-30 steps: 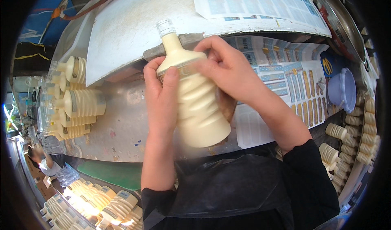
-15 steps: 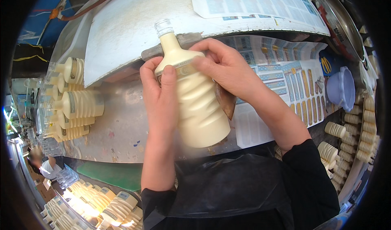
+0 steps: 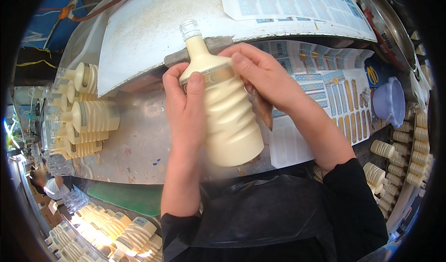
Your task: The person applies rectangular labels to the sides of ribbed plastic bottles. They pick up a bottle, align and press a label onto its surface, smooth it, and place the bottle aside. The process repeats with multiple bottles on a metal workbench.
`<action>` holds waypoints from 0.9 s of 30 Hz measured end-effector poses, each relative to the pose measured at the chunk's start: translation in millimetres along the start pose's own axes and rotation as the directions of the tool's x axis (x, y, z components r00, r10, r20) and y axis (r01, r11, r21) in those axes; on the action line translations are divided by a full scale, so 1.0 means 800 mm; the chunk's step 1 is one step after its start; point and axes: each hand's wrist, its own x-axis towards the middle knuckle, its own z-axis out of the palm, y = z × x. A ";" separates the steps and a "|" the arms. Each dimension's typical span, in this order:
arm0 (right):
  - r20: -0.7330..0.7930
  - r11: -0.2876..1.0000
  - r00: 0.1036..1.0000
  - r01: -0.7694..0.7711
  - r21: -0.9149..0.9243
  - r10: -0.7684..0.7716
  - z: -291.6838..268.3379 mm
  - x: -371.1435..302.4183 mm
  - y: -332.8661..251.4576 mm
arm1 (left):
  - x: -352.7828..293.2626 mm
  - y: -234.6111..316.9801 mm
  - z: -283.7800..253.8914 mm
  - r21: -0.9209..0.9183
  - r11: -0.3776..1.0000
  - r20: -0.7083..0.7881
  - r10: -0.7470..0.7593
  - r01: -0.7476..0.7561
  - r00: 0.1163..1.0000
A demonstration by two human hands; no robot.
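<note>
Gleaming metal worktable [image 3: 139,141], label sheets [image 3: 325,90]

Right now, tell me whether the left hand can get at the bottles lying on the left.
Probably yes, once freed: the left hand grips the cream bottle, but bare tabletop separates it from the lying bottles.

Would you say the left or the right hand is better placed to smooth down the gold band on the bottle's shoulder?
Probably the right hand: its fingertips already lie on the gold band of the cream bottle. The left hand wraps the bottle's side, steadying it, with only its thumb at the band.
</note>
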 end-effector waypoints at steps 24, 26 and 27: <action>-0.027 0.990 0.997 0.067 -0.120 -0.071 0.002 -0.006 0.004 | 0.000 0.000 0.000 -0.049 0.999 0.019 -0.014 0.015 1.000; -0.043 0.989 0.994 0.090 -0.118 -0.096 0.003 -0.005 0.006 | -0.001 0.001 0.001 -0.069 0.997 0.014 -0.037 0.038 0.999; -0.056 0.989 0.993 0.101 -0.112 -0.108 0.005 -0.005 0.007 | -0.001 0.001 0.001 -0.084 0.995 0.012 -0.052 0.053 0.999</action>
